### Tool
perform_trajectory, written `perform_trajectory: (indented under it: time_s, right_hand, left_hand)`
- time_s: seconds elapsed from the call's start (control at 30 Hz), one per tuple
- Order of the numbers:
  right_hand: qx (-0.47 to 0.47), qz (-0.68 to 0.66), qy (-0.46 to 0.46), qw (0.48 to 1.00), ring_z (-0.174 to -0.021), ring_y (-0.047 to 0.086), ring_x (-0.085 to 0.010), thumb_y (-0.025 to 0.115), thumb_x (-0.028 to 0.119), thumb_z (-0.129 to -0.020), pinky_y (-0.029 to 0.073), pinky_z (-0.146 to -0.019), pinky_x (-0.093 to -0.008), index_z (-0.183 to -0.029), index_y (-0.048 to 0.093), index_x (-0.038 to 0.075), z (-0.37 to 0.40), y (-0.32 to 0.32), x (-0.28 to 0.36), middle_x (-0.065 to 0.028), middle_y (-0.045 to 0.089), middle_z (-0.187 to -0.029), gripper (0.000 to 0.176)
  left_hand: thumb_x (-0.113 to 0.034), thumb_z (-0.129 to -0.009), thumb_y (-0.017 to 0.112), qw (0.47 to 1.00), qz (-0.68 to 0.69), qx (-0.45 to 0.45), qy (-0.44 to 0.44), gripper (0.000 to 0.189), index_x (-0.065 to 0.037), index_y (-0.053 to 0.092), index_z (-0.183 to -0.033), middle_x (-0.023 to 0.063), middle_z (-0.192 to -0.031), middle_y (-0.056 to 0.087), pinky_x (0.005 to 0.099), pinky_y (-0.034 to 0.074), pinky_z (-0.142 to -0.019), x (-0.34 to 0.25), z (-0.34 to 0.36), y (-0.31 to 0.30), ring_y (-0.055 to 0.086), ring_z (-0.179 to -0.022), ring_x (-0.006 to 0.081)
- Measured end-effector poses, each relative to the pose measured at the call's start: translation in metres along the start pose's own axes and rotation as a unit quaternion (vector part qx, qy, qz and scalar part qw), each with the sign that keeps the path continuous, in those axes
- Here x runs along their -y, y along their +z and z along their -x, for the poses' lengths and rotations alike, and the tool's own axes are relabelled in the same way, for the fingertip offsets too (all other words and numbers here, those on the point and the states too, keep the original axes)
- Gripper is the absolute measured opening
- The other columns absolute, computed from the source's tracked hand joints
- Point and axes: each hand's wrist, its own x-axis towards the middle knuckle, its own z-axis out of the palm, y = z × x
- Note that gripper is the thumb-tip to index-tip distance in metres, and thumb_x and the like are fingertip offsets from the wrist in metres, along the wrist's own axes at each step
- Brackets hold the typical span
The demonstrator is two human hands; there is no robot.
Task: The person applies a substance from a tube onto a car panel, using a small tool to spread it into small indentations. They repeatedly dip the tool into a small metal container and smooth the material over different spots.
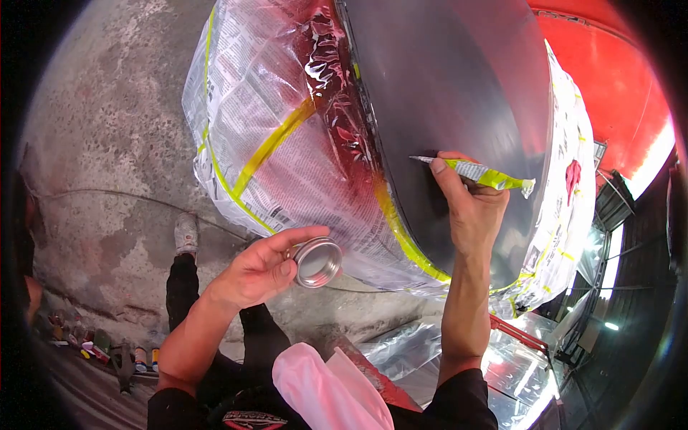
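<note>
My left hand [252, 271] grips a small round metal cup [317, 264] by its side, thumb and fingers around the rim, its mouth turned up toward me. In my right hand [474, 211] is a twisted strip of newspaper and yellow-green tape [479, 174], pinched so that its thin grey point aims left. That point sits right over the dark grey curved panel [451, 79], near its left edge. Newspaper and clear plastic masking [287, 158] covers the area left of the panel, with yellow tape [272, 147] across it and red overspray along the panel's border.
A red painted surface [609, 79] rises at the upper right behind more masking [573, 179]. Bottles and cans [140, 358] stand on the floor at lower left. A thin cable [122, 192] crosses the concrete floor [115, 107]. Clear plastic sheeting [408, 351] lies at lower right.
</note>
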Motion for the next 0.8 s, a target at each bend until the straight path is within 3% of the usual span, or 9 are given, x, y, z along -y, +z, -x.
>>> perform_trajectory:
  time_s: [0.33, 0.43, 0.53, 0.6, 0.63, 0.67, 0.73, 0.8]
  right_hand:
    - [-0.012, 0.018, -0.009, 1.0, -0.07, 0.054, -0.0074, 0.075, 0.009, -0.08, 0.044, -0.064, -0.0226, -0.088, 0.072, -0.001, 0.001, 0.001, -0.003, 0.0014, 0.062, -0.075, 0.014]
    - [-0.005, -0.008, -0.014, 1.0, -0.07, 0.057, -0.0045, 0.076, 0.001, -0.079, 0.045, -0.066, -0.0189, -0.092, 0.072, -0.001, 0.0, 0.0, -0.005, 0.0006, 0.065, -0.078, 0.014]
    - [-0.004, 0.008, 0.0, 1.0, -0.075, 0.061, -0.0082, 0.073, 0.002, -0.081, 0.047, -0.073, -0.022, -0.096, 0.071, -0.002, 0.001, -0.006, -0.003, -0.0034, 0.068, -0.083, 0.015]
    - [-0.025, -0.04, -0.016, 0.999, -0.086, 0.063, -0.0151, 0.068, 0.002, -0.084, 0.048, -0.083, -0.0279, -0.101, 0.069, -0.002, 0.006, -0.018, 0.003, -0.0113, 0.069, -0.094, 0.017]
    - [-0.02, -0.125, -0.037, 0.991, -0.095, 0.063, -0.0233, 0.063, 0.002, -0.086, 0.047, -0.09, -0.0352, -0.104, 0.067, -0.003, 0.015, -0.025, 0.006, -0.0191, 0.067, -0.101, 0.02]
    - [-0.014, -0.122, -0.037, 0.992, -0.095, 0.063, -0.0233, 0.063, 0.002, -0.086, 0.047, -0.09, -0.0352, -0.104, 0.067, -0.003, 0.027, -0.03, 0.005, -0.0191, 0.067, -0.101, 0.02]
    - [-0.019, -0.187, -0.122, 0.974, -0.096, 0.063, -0.0275, 0.064, 0.001, -0.085, 0.046, -0.09, -0.0379, -0.102, 0.066, -0.002, 0.052, -0.038, -0.002, -0.021, 0.066, -0.101, 0.017]
    - [-0.016, -0.056, -0.099, 0.993, -0.094, 0.062, -0.0292, 0.065, 0.0, -0.083, 0.047, -0.086, -0.0385, -0.098, 0.065, 0.0, 0.08, -0.033, -0.002, -0.0225, 0.065, -0.099, 0.015]
  left_hand:
    - [-0.018, -0.099, 0.052, 1.0, -0.011, -0.007, -0.006, 0.057, 0.005, 0.028, -0.145, 0.0127, -0.132, 0.053, 0.0345, 0.037, -0.105, -0.001, 0.001, 0.002, 0.05, -0.124, 0.0202]
    - [-0.018, -0.099, 0.052, 1.0, -0.025, -0.009, -0.003, 0.057, 0.005, 0.028, -0.145, 0.0124, -0.132, 0.053, 0.0342, 0.038, -0.105, -0.001, 0.002, 0.002, 0.05, -0.124, 0.0199]
    - [-0.017, -0.099, 0.052, 1.0, -0.025, -0.007, -0.001, 0.056, 0.005, 0.028, -0.145, 0.0122, -0.132, 0.053, 0.034, 0.038, -0.104, -0.002, 0.002, 0.001, 0.05, -0.124, 0.0198]
    - [-0.016, -0.099, 0.051, 1.0, -0.018, 0.002, 0.006, 0.056, 0.004, 0.028, -0.145, 0.0117, -0.133, 0.052, 0.0341, 0.039, -0.104, -0.003, 0.003, -0.001, 0.05, -0.123, 0.0196]
    - [-0.016, -0.099, 0.051, 1.0, -0.015, -0.001, 0.011, 0.056, 0.004, 0.028, -0.145, 0.0117, -0.133, 0.052, 0.0341, 0.039, -0.104, -0.004, 0.004, -0.003, 0.05, -0.123, 0.0196]
    - [-0.015, -0.099, 0.051, 1.0, -0.016, -0.003, 0.009, 0.055, 0.004, 0.028, -0.145, 0.0113, -0.134, 0.051, 0.0342, 0.039, -0.104, -0.004, 0.004, -0.005, 0.05, -0.123, 0.0194]
    - [-0.015, -0.099, 0.051, 1.0, -0.011, -0.005, 0.011, 0.055, 0.004, 0.029, -0.145, 0.011, -0.134, 0.051, 0.0342, 0.039, -0.104, -0.006, 0.007, -0.008, 0.05, -0.123, 0.0192]
    - [-0.016, -0.099, 0.052, 1.0, -0.022, -0.013, 0.011, 0.055, 0.003, 0.03, -0.145, 0.0106, -0.134, 0.051, 0.0339, 0.041, -0.102, -0.011, 0.009, -0.01, 0.051, -0.122, 0.0186]
